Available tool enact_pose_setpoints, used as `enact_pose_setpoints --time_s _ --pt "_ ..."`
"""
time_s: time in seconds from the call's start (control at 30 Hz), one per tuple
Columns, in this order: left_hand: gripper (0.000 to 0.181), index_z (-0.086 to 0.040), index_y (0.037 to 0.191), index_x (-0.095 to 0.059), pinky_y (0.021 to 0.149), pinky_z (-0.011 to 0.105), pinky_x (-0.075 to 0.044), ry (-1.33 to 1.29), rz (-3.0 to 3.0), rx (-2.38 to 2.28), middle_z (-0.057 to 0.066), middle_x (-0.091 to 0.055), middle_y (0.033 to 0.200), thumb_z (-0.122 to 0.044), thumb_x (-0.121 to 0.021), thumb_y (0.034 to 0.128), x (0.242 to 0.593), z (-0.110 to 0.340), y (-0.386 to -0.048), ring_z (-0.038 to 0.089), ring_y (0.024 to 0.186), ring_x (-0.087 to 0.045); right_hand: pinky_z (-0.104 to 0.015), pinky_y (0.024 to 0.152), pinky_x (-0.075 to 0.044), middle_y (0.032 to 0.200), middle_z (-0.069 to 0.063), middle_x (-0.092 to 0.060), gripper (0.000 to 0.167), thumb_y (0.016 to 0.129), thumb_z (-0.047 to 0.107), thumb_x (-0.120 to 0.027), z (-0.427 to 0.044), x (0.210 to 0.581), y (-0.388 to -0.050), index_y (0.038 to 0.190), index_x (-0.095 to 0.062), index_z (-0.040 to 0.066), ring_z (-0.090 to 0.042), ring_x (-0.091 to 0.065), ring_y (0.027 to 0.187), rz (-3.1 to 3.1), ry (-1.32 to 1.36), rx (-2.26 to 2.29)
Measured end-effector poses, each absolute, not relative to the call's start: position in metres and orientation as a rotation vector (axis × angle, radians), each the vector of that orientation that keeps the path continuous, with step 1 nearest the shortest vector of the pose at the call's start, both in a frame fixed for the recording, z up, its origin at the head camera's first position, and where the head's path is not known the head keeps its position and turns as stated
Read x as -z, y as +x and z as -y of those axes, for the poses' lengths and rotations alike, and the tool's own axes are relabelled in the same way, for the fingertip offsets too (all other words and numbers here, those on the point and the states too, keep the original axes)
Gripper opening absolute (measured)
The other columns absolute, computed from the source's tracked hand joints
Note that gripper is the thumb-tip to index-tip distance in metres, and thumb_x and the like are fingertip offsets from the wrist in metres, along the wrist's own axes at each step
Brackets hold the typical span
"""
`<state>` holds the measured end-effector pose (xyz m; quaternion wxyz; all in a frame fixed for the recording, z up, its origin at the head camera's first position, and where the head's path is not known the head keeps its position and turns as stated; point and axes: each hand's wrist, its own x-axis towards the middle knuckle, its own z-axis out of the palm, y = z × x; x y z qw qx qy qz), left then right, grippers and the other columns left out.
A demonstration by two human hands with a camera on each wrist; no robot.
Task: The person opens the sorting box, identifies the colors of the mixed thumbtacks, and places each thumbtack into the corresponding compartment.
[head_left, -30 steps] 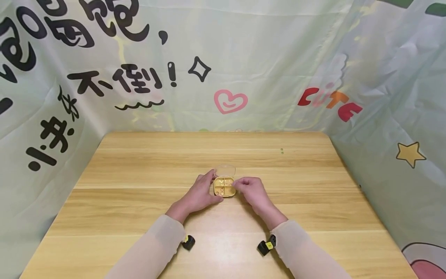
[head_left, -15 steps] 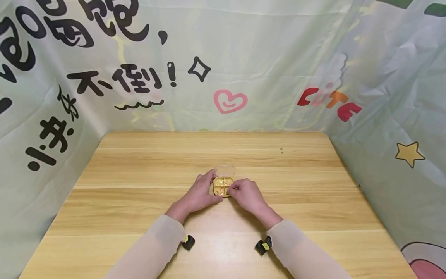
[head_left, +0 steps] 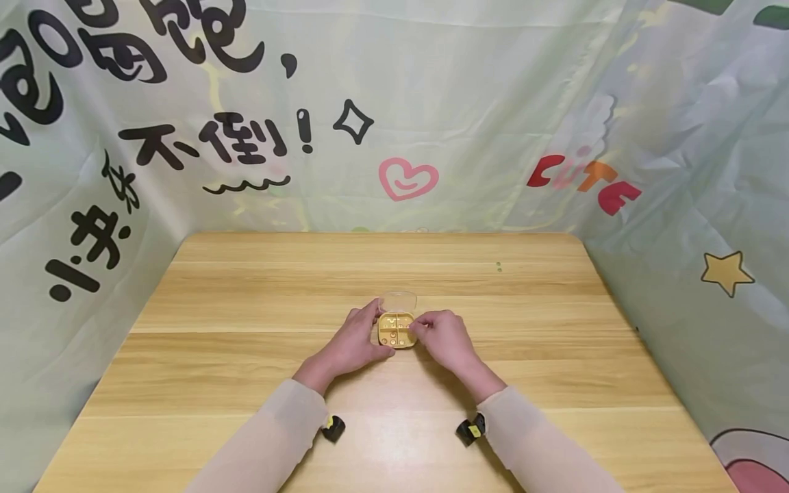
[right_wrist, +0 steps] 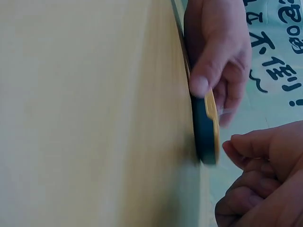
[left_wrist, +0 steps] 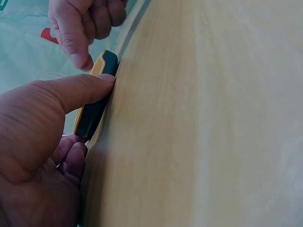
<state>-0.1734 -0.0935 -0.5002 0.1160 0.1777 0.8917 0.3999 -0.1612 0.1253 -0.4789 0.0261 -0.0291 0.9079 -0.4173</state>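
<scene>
A small yellow pill box (head_left: 397, 329) with a dark outer shell stands on the table, its clear lid (head_left: 398, 296) raised at the far side. A cross divider splits it into compartments, with several tiny pale pills inside. My left hand (head_left: 351, 342) holds the box from the left, thumb (left_wrist: 97, 85) on the near dark side and fingers round the far end. At the right edge, over the upper right compartment, is my right hand (head_left: 446, 339). Its thumb and index fingertips (right_wrist: 229, 144) meet, the other fingers curled; no object shows between them.
The wood-grain table (head_left: 246, 287) spreads around the box on all sides. Two tiny green dots (head_left: 498, 267) lie near its back right. Printed cloth (head_left: 493, 103) with lettering closes off the back and both sides. A small black camera (head_left: 471, 430) hangs at the right wrist.
My right hand dipped to the lower right compartment, then moved back up and right. A small pill now shows in that compartment. My left hand and the box stay in place.
</scene>
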Motion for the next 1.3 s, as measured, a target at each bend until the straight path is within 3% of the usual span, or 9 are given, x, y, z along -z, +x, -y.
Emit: enact_pose_setpoints --time_s 0.3,0.6,0.73,0.87,1.3 --pt "0.110 -0.006 0.168 -0.022 0.121 0.048 -0.039 0.496 -2.599 -1.179 0.012 -0.053 0.154 -0.028 -0.090 0.0842 0.499 0.093 -0.173 0.031 0.142 -0.045 -0.031 0.063 -0.049 0.083 -0.009 -0.077 0.020 0.100 0.019 -0.069 -0.169 0.469 -0.186 0.102 -0.082 0.004 -0.016 -0.058 0.064 -2.887 0.033 1.231" --pt "0.110 -0.005 0.168 -0.022 0.121 0.048 -0.040 0.509 -2.607 -1.174 0.012 -0.053 0.154 -0.029 -0.090 0.0845 0.502 0.093 -0.174 0.031 0.142 -0.045 -0.040 0.072 -0.054 0.094 -0.013 -0.080 0.028 0.103 0.023 -0.062 -0.220 0.472 -0.211 0.108 -0.082 0.004 -0.024 -0.067 0.074 -3.032 0.088 1.047" --pt "0.110 -0.006 0.167 -0.023 0.120 0.048 -0.041 0.510 -2.608 -1.177 0.011 -0.053 0.153 -0.029 -0.090 0.0842 0.502 0.093 -0.174 0.030 0.141 -0.045 -0.039 0.065 -0.051 0.093 -0.013 -0.080 0.029 0.105 0.024 -0.060 -0.245 0.468 -0.226 0.109 -0.081 0.005 -0.024 -0.064 0.067 -3.082 0.122 0.968" --pt "0.109 -0.005 0.167 -0.024 0.120 0.047 -0.041 0.510 -2.607 -1.178 0.011 -0.054 0.153 -0.029 -0.091 0.0839 0.502 0.093 -0.175 0.030 0.140 -0.045 -0.035 0.054 -0.044 0.079 -0.011 -0.076 0.032 0.106 0.025 -0.056 -0.264 0.463 -0.238 0.110 -0.080 0.004 -0.021 -0.052 0.054 -3.085 0.169 0.952" --pt "0.109 -0.006 0.167 -0.024 0.120 0.047 -0.041 0.507 -2.603 -1.176 0.011 -0.053 0.154 -0.030 -0.090 0.0844 0.501 0.092 -0.175 0.030 0.140 -0.045 -0.036 0.060 -0.042 0.094 -0.017 -0.078 0.034 0.107 0.024 -0.053 -0.292 0.462 -0.273 0.113 -0.079 0.003 -0.026 -0.056 0.065 -3.140 0.235 0.785"
